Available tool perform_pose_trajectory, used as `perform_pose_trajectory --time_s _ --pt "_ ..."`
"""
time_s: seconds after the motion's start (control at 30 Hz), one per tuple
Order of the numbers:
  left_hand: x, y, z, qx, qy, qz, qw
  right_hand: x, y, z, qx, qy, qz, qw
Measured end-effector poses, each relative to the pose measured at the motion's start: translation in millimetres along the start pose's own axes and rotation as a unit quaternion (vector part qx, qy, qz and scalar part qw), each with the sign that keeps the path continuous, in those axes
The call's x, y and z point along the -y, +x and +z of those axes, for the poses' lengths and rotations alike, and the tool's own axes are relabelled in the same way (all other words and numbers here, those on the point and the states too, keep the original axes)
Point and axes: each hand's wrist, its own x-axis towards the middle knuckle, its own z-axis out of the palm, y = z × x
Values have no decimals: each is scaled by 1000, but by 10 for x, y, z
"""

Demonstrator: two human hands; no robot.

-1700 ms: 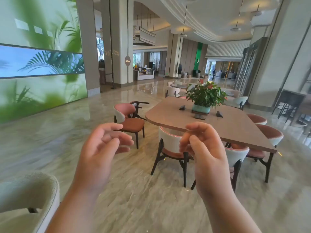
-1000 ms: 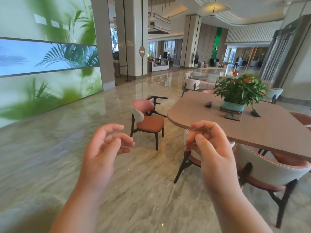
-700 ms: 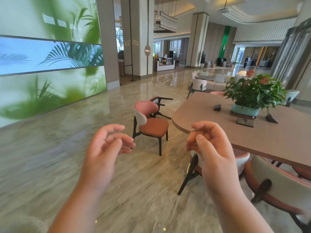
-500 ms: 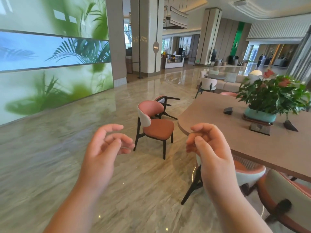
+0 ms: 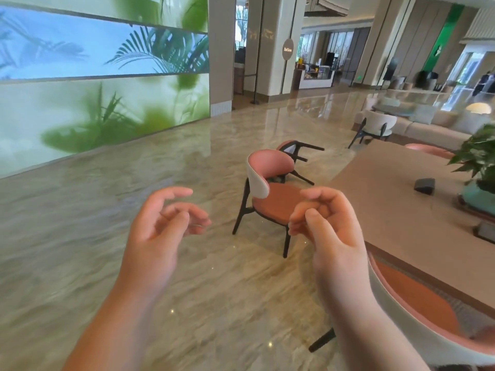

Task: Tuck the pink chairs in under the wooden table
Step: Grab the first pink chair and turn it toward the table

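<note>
Head view. Left hand (image 5: 158,231): raised over the marble floor (image 5: 80,236), fingers loosely curled and apart, grip empty, touching nothing. Right hand (image 5: 329,231): raised level with the left, fingers curled in toward the thumb, grip nearly together yet holding nothing that shows.

Wooden counter (image 5: 396,210): fills the right side, its rounded near-left corner just right of the right hand. On it, toward the far right edge: a potted plant (image 5: 479,162) in a teal pot, cut off by the frame, and a small dark object (image 5: 424,185) just left of the pot.

Pink chair, first (image 5: 270,194): stands upright on the floor off the counter's left end, apart from the edge, not under the counter; white outer back, pink inner back, rust seat, dark legs. Pink chair, second (image 5: 294,153): lies tipped over on the floor just behind the first, legs pointing right. Pink chair, third (image 5: 417,303): at the counter's near edge, bottom right, seat partly beneath the top. Pink chair back, fourth (image 5: 428,149): shows above the counter's far edge.

White chair (image 5: 380,124): farther back, beyond the counter's far end. Screen wall (image 5: 101,76) with leaf imagery: left side.
</note>
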Motion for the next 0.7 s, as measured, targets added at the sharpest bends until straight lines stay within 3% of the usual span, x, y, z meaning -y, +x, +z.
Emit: perform_pose_trajectory --time_s 0.4,0.7 --pt "1136 2393 -986 -29 13 -26 999 -1428 2155 1500 -11 -3 32 999" --pt "1978 3689 -1271 -30 14 -60 998 -2403 3326 1790 -9 -38 63 997"
